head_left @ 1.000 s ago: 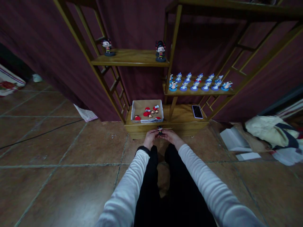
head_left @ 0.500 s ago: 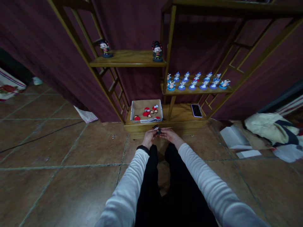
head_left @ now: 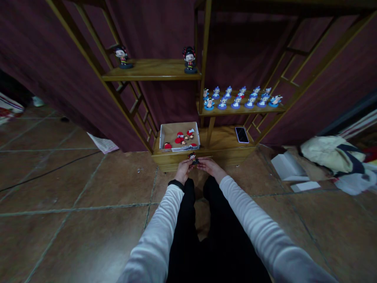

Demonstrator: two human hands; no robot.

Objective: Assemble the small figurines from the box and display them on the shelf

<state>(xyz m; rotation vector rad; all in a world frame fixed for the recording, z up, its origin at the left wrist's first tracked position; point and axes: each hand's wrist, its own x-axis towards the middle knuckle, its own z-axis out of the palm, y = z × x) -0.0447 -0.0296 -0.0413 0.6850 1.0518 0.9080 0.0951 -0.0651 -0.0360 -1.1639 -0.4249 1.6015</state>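
Between my two hands is a small black figurine with a dark base, held upright in front of the low shelf's edge. My left hand grips its base from the left, a black band on that wrist. From the right, the fingers of my right hand close on the same base. Just beyond stands an open cardboard box with several red pieces and small figurine heads in it. Two similar black figurines, one on the left and one on the right, stand on the upper shelf.
Several blue and white figurines stand in rows on the right shelf. A phone lies on the lowest board. On the tiled floor are a white box, a bag, papers and a black cable.
The view has shifted slightly, so the shelves appear a little further left and higher. Both hands still hold the figurine, which now shows slightly higher above the fingers.
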